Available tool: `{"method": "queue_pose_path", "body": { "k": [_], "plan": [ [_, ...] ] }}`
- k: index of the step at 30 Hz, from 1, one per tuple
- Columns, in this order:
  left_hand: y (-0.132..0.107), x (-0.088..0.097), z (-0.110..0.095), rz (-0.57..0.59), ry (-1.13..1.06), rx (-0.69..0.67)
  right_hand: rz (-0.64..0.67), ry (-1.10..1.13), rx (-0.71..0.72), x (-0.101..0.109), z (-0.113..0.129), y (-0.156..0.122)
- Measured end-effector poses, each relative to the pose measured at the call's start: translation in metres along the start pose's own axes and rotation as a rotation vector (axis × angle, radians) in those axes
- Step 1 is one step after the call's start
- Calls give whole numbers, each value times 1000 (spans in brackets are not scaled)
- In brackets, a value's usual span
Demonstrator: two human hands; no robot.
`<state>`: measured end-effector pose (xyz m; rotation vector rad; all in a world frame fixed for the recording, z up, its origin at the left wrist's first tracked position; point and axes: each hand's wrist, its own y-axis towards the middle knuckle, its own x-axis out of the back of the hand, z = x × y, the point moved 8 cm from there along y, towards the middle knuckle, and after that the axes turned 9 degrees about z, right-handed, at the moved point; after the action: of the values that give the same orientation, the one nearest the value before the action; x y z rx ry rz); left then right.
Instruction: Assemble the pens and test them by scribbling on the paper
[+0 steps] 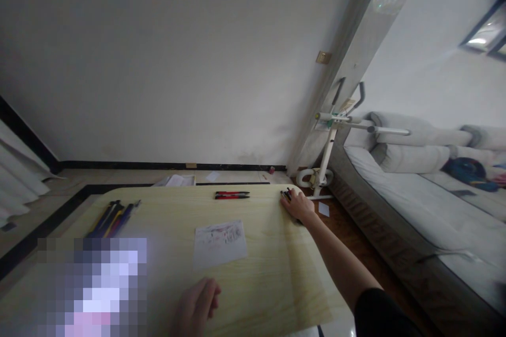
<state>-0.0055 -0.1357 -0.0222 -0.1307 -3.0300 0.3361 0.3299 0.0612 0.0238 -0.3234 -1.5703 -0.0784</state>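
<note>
My right hand [298, 205] reaches to the far right corner of the pale wooden table [272, 268] and is closed over a small bunch of dark and red pens [286, 194]. My left hand [196, 306] rests near the table's front edge with its fingers loosely curled and nothing in it. A scribbled white sheet of paper [220, 243] lies just beyond the left hand. Two red and black pens [232, 195] lie side by side at the far edge. A bundle of several coloured pens [113, 218] lies at the left.
A blurred patch covers the table's front left. Beyond the table lie papers [176, 180] on the floor by the white wall. To the right stand a white metal frame [330, 155] and a grey sofa [419, 189] with cushions.
</note>
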Motion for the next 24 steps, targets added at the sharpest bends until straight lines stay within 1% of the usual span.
{"method": "queue_pose_path", "body": {
  "k": [6, 11, 18, 24],
  "plan": [
    [-2, 1, 0, -43, 17, 3, 33, 6, 3, -2, -4, 4],
    [-2, 1, -4, -26, 20, -5, 77, -2, 4, 0, -5, 5],
    [-2, 0, -5, -15, 21, -5, 9, -14, 46, 5, 2, 7],
    [-3, -1, -7, -12, 6, 14, -14, 17, 74, -2, 3, 13]
  ]
}}
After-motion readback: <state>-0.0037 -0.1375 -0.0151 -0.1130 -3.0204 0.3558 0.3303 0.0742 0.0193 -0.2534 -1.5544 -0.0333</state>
